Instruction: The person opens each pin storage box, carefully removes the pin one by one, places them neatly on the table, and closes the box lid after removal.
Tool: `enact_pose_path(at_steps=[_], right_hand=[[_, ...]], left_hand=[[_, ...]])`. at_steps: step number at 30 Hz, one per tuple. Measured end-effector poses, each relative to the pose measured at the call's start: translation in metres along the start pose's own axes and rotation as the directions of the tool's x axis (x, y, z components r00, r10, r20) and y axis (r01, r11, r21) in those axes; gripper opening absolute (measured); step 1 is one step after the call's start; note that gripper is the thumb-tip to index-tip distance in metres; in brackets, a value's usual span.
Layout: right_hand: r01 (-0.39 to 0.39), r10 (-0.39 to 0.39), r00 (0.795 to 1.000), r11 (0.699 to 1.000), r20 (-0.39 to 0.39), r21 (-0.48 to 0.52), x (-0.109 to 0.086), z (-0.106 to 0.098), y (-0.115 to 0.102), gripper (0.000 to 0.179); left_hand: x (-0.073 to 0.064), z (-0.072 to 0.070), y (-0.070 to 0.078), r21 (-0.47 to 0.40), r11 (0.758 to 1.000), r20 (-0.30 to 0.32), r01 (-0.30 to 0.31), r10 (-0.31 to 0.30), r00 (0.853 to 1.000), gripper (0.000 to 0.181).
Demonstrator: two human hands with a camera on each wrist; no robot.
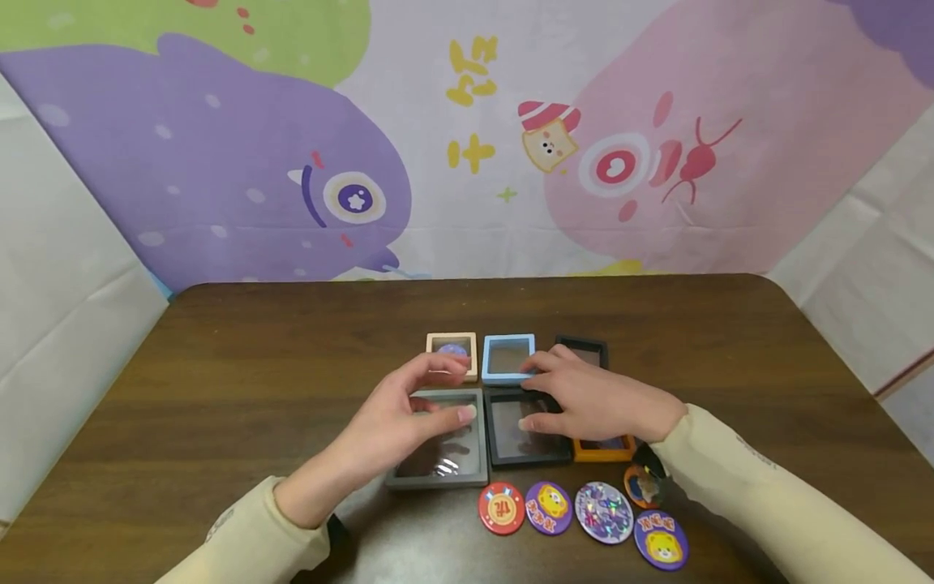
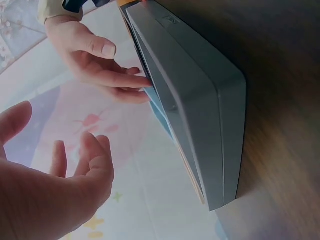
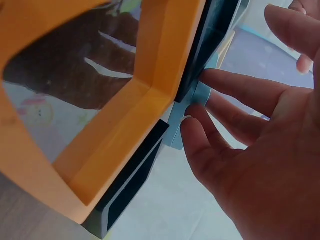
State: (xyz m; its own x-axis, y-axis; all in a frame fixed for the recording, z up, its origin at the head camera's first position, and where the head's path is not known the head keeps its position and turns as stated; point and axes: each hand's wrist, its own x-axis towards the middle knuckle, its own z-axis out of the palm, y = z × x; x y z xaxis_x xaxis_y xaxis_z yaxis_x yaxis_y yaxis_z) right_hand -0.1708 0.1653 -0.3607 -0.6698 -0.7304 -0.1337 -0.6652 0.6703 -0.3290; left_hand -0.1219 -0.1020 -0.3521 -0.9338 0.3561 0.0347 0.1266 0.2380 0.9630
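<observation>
My left hand (image 1: 412, 414) hovers over the grey display frame (image 1: 481, 462), thumb and fingers apart with nothing between them. In the left wrist view that frame's thick side (image 2: 200, 100) stands close to the hand. My right hand (image 1: 587, 397) reaches across the larger black frame (image 1: 529, 462). Its fingertips are right at the light blue frame (image 1: 508, 379), which lies in the back row with a clear window. The right wrist view shows these fingers bent loosely beside the blue frame's edge (image 3: 175, 132). A cream frame (image 1: 430, 357) with a purple round piece inside sits beyond the left fingers.
Behind the right hand lies a smaller black frame (image 1: 604, 353). An orange frame (image 1: 606, 456) is partly under the right wrist. Several round badges lie in front, among them a red one (image 1: 501, 508) and a glittery one (image 1: 604, 513). A patterned cloth (image 1: 467, 219) hangs behind the table.
</observation>
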Motion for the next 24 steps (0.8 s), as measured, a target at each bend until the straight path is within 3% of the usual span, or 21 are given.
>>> enact_pose_path(at_steps=[6, 11, 15, 18, 21, 24], right_hand=[[-0.036, 0.036, 0.999, 0.999, -0.003, 0.035, 0.000, 0.004, 0.005, 0.057], [-0.052, 0.056, 0.997, 0.997, -0.062, 0.055, -0.007, 0.005, 0.007, 0.056], [-0.056, 0.070, 0.988, 0.993, -0.139, 0.101, -0.019, -0.001, 0.007, 0.056], [-0.053, 0.076, 0.980, 0.991, -0.183, 0.124, -0.028, -0.007, 0.009, 0.054], [-0.057, 0.084, 0.974, 0.990, -0.211, 0.129, -0.034, -0.012, 0.013, 0.051], [-0.064, 0.093, 0.967, 0.990, -0.235, 0.128, -0.039, -0.016, 0.016, 0.047]], left_hand=[[0.001, 0.000, -0.003, 0.007, 1.000, 0.010, 0.014, -0.014, 1.000, 0.038], [0.004, -0.003, -0.006, 0.018, 1.000, 0.010, 0.009, -0.009, 1.000, 0.037], [0.005, -0.011, -0.006, 0.026, 0.999, -0.009, -0.032, 0.032, 0.999, 0.031], [0.006, -0.020, -0.005, 0.100, 0.992, -0.049, -0.080, 0.086, 0.995, 0.026], [0.012, -0.031, -0.005, 0.253, 0.960, -0.087, -0.116, 0.142, 0.986, 0.027], [0.023, -0.041, -0.009, 0.427, 0.895, -0.087, -0.131, 0.185, 0.979, 0.034]])
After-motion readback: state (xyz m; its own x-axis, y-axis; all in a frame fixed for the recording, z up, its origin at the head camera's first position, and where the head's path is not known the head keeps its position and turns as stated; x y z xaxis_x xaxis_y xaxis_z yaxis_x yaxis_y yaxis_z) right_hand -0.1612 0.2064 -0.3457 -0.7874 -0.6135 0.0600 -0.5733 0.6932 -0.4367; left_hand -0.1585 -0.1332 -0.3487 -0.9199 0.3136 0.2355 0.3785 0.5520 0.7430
